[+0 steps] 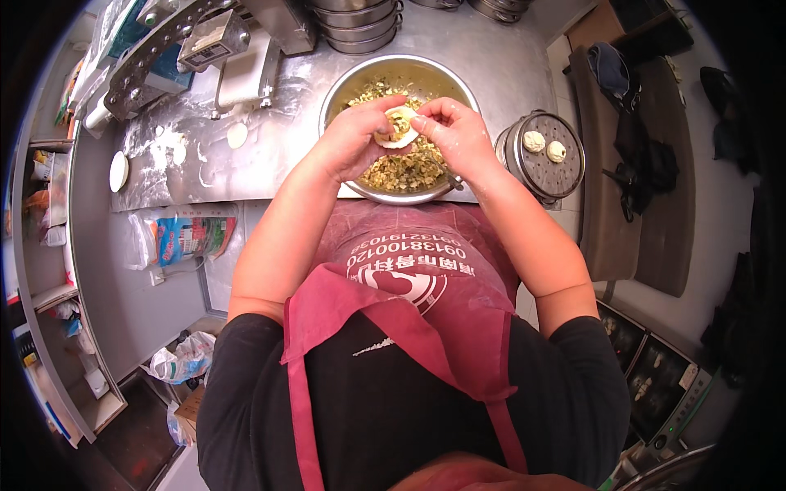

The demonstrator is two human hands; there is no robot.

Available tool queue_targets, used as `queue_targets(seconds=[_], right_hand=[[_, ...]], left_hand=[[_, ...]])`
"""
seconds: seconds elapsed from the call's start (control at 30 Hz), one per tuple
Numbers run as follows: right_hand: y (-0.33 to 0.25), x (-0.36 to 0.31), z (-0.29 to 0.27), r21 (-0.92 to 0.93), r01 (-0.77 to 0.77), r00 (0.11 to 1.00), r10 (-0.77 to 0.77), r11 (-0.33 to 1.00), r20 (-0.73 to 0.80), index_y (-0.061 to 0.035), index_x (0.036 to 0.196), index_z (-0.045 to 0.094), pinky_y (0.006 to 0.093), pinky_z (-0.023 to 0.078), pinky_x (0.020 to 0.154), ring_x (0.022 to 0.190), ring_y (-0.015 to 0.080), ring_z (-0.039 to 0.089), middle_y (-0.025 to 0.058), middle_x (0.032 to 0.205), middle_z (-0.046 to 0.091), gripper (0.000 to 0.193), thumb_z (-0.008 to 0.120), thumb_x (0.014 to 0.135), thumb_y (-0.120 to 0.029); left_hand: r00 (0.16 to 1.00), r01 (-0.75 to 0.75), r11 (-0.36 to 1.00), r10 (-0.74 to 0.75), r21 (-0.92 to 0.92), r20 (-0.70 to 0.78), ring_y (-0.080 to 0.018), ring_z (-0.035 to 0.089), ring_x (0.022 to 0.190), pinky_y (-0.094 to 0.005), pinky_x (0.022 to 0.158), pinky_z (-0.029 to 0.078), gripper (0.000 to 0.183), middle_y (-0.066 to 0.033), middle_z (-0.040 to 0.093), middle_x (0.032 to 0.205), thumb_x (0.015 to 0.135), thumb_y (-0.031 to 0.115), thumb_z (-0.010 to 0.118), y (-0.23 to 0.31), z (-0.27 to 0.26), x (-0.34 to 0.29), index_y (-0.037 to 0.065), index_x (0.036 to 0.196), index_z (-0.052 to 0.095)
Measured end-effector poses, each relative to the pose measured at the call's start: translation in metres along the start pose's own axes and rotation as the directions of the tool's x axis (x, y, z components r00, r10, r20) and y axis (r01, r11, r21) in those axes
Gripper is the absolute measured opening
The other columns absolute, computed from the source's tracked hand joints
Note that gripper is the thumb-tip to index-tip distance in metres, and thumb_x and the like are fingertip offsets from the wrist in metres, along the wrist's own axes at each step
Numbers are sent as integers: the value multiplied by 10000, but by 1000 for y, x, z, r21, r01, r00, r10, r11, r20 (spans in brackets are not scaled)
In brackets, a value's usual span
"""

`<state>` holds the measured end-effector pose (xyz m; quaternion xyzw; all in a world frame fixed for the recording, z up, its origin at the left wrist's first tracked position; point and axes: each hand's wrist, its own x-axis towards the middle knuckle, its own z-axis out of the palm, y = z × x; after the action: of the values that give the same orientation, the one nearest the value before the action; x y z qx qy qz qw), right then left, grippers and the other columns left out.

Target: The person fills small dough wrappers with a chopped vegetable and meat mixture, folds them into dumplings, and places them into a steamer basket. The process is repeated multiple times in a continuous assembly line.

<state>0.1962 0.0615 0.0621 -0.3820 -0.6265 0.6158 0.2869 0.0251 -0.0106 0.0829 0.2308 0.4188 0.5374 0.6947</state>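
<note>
Over a large steel bowl (438, 74) of chopped yellow-green filling (401, 173), a round dough wrapper (407, 139) rests in my left hand (350, 141), whose fingers curl around it. A little filling shows in the wrapper's middle. My right hand (458, 139) pinches the wrapper's right edge between thumb and fingers. A utensil's handle (453, 182) juts out at the bowl's lower right rim; its other end is hidden. Right of the bowl, two pleated buns (544, 147) sit on a round perforated steamer tray (557, 176).
One flat dough round (237, 136) lies on the floured steel table (282, 151). A dough-rolling machine (184, 53) stands at the left. Beyond the bowl are stacked steamer pots (356, 24). A white round lid or dish (119, 171) is near the table's left edge. A bench (667, 204) stands at right.
</note>
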Motion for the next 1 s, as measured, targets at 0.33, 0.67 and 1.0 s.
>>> queue_targets(seconds=[0.33, 0.67, 1.0], right_hand=[[8, -10, 9, -22, 85, 996, -86, 996, -36, -20, 904, 654, 312, 498, 705, 769, 194, 625, 74, 845, 635, 190, 740, 773, -128], [-14, -11, 3, -292, 259, 966, -250, 921, 67, -17, 864, 651, 324, 506, 719, 776, 219, 642, 113, 880, 640, 188, 725, 786, -171], [-21, 0, 1, -217, 113, 993, -105, 970, 49, -12, 932, 639, 244, 463, 693, 756, 89, 558, 13, 821, 631, 208, 743, 817, -150]], left_hand=[[975, -87, 977, 44, -193, -216, -259, 583, 1015, -474, 920, 498, 364, -164, 568, 1131, 883, 67, 452, -26, 19, 1, -46, 1223, 521], [998, -30, 995, 23, -100, -66, -232, 604, 967, -387, 858, 515, 393, -183, 588, 1137, 836, 37, 475, -11, 8, 3, -116, 1191, 548], [990, -75, 997, 78, 29, -118, -250, 588, 1048, -385, 923, 499, 487, -209, 549, 1210, 899, 123, 448, 5, 16, 5, -71, 1346, 423]])
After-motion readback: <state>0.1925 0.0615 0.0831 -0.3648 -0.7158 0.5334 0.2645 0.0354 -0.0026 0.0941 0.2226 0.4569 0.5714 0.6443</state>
